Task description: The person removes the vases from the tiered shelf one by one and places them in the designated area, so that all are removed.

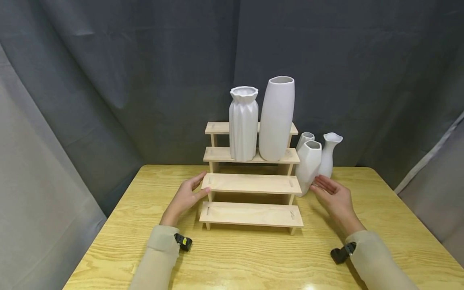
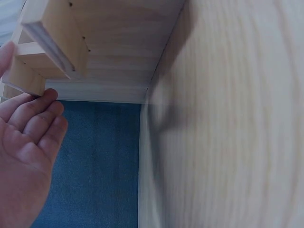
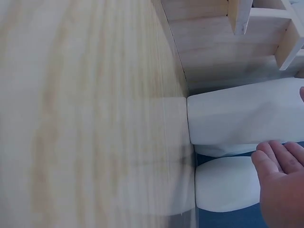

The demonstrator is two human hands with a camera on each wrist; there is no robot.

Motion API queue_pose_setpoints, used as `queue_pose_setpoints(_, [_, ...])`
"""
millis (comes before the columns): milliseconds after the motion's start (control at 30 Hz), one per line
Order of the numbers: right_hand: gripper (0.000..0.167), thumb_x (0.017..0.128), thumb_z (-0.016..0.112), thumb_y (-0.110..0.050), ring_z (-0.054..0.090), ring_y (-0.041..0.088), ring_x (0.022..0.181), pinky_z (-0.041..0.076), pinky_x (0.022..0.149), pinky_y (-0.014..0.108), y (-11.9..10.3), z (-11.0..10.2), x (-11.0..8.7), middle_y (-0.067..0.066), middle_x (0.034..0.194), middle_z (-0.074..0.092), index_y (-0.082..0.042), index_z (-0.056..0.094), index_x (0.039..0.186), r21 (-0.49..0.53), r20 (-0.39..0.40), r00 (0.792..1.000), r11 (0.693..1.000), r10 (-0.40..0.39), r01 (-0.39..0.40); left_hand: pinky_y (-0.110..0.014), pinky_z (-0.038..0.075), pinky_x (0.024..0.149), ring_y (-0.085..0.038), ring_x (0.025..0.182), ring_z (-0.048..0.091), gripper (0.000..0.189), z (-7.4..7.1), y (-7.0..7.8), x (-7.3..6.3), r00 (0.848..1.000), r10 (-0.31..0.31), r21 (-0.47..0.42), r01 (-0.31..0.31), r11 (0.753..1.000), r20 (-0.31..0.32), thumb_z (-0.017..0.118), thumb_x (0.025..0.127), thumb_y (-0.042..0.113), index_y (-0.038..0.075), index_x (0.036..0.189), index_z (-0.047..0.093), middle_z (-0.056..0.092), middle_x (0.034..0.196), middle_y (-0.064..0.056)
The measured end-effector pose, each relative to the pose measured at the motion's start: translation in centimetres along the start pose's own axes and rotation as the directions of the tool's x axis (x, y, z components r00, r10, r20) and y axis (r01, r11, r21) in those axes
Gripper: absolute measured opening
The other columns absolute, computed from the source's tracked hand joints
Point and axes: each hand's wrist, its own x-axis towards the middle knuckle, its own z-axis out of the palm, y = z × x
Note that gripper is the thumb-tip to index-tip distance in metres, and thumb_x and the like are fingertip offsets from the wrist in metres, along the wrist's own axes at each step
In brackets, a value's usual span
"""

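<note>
A stepped wooden display stand (image 1: 251,183) stands on the table. Its second step from the bottom has its left end between the thumb and fingers of my left hand (image 1: 185,196); the left wrist view shows these fingers (image 2: 40,116) at the board's edge. A fluted white vase (image 1: 243,125) and a tall smooth white vase (image 1: 277,119) stand upright on the third step. Beside the stand's right side is a faceted white vase (image 1: 308,167). My right hand (image 1: 335,199) is at its lower right side, fingers (image 3: 278,159) nearly straight, thumb mostly out of the right wrist view.
Behind the faceted vase stands another white vase (image 1: 305,138), mostly hidden. A flared-neck white vase (image 1: 327,157) stands just right of it. The yellow wood-grain table (image 1: 232,257) ends at a dark grey curtain (image 1: 174,80).
</note>
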Motion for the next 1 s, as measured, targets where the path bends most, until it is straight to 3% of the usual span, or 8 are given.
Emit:
queue_pose_setpoints(200, [0.065, 0.085, 0.079, -0.01, 0.065, 0.006, 0.107, 0.051, 0.086, 0.018, -0.5, 0.0, -0.9, -0.002, 0.12, 0.069, 0.012, 0.048, 0.138, 0.018, 0.0, 1.0, 0.999, -0.031, 0.031, -0.045, 0.029, 0.115, -0.032, 0.142, 0.033, 0.073, 0.0, 0.1, -0.1, 1.0, -0.005, 0.001, 0.005, 1.0, 0.003, 0.066, 0.095, 0.039, 0.008, 0.154, 0.035, 0.033, 0.157, -0.008])
queue_pose_setpoints(267, [0.063, 0.086, 0.078, -0.011, 0.065, 0.005, 0.106, 0.051, 0.085, 0.017, -0.7, 0.0, -1.1, -0.005, 0.118, 0.069, 0.012, 0.049, 0.138, -0.022, 0.006, 0.999, 0.999, -0.04, 0.041, -0.045, 0.029, 0.115, -0.032, 0.142, 0.034, 0.073, 0.0, 0.1, -0.1, 1.0, -0.009, 0.0, 0.009, 1.0, 0.0, 0.067, 0.095, 0.04, 0.009, 0.154, 0.036, 0.033, 0.157, -0.007])
queue_pose_setpoints(433, [0.06, 0.088, 0.077, -0.016, 0.064, 0.006, 0.108, 0.051, 0.085, 0.015, -1.0, 0.0, -1.8, 0.01, 0.128, 0.065, 0.01, 0.052, 0.137, -0.149, 0.017, 0.999, 0.988, -0.042, 0.044, -0.045, 0.029, 0.115, -0.032, 0.142, 0.033, 0.073, 0.1, 0.0, 0.0, 1.0, -0.003, -0.006, 0.003, 1.0, -0.008, 0.067, 0.094, 0.039, 0.008, 0.153, 0.036, 0.034, 0.157, -0.008])
queue_pose_setpoints(633, [0.058, 0.089, 0.076, -0.022, 0.064, 0.007, 0.11, 0.051, 0.085, 0.014, -1.8, 0.4, -2.5, 0.01, 0.128, 0.065, 0.005, 0.055, 0.136, -0.221, 0.021, 0.999, 0.974, -0.049, 0.052, -0.047, 0.028, 0.115, -0.034, 0.142, 0.033, 0.074, 0.1, -0.2, -0.1, 1.0, 0.011, -0.001, -0.011, 1.0, -0.005, 0.066, 0.095, 0.039, 0.005, 0.153, 0.035, 0.033, 0.157, -0.01])
queue_pose_setpoints(833, [0.054, 0.089, 0.076, -0.015, 0.065, 0.008, 0.107, 0.053, 0.084, 0.017, -2.5, 0.9, -3.1, 0.011, 0.124, 0.067, 0.01, 0.055, 0.133, -0.18, 0.051, 0.993, 0.977, -0.107, 0.115, -0.047, 0.029, 0.115, -0.034, 0.141, 0.033, 0.073, 0.0, -0.1, 0.0, 1.0, 0.027, 0.012, -0.027, 1.0, -0.004, 0.066, 0.095, 0.039, 0.005, 0.153, 0.036, 0.034, 0.157, -0.013])
queue_pose_setpoints(1000, [0.052, 0.089, 0.075, -0.009, 0.067, 0.01, 0.105, 0.054, 0.084, 0.02, -3.1, 1.3, -3.3, 0.011, 0.122, 0.068, 0.013, 0.054, 0.132, -0.101, 0.075, 0.987, 0.984, -0.141, 0.148, -0.044, 0.03, 0.115, -0.031, 0.141, 0.034, 0.073, 0.0, 0.0, 0.0, 1.0, 0.005, 0.014, -0.005, 1.0, -0.001, 0.066, 0.095, 0.041, 0.009, 0.153, 0.036, 0.034, 0.157, -0.008])
